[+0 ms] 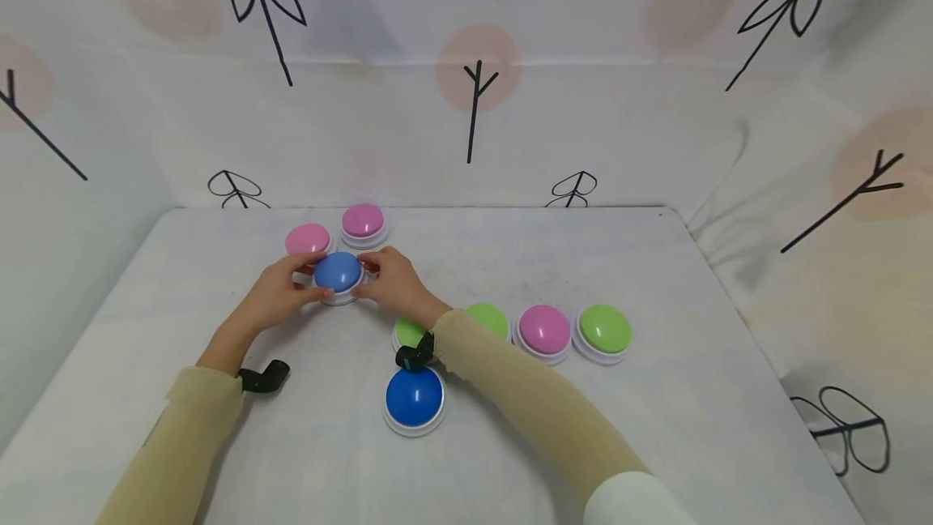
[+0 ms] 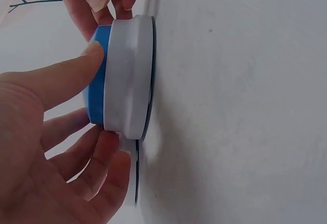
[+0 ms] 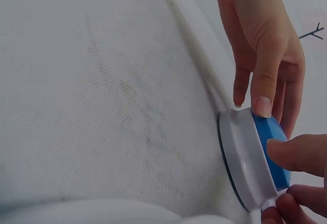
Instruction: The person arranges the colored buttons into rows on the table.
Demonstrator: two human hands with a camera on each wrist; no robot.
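Blue buttons [image 1: 338, 272], two; pink buttons [image 1: 545, 329], three

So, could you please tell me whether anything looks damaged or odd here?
Mainly the dark, streaky marks on the white tabletop, in the right wrist view: they interrupt its pale surface. The held blue button shows no visible damage.

The held blue button [image 1: 338, 272] looks glossy plastic, the sleeves [image 1: 539, 403] matt cloth, the backdrop [image 1: 394, 120] creased fabric.

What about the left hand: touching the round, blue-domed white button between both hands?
Touching: the left wrist view shows the left hand with thumb against the button.
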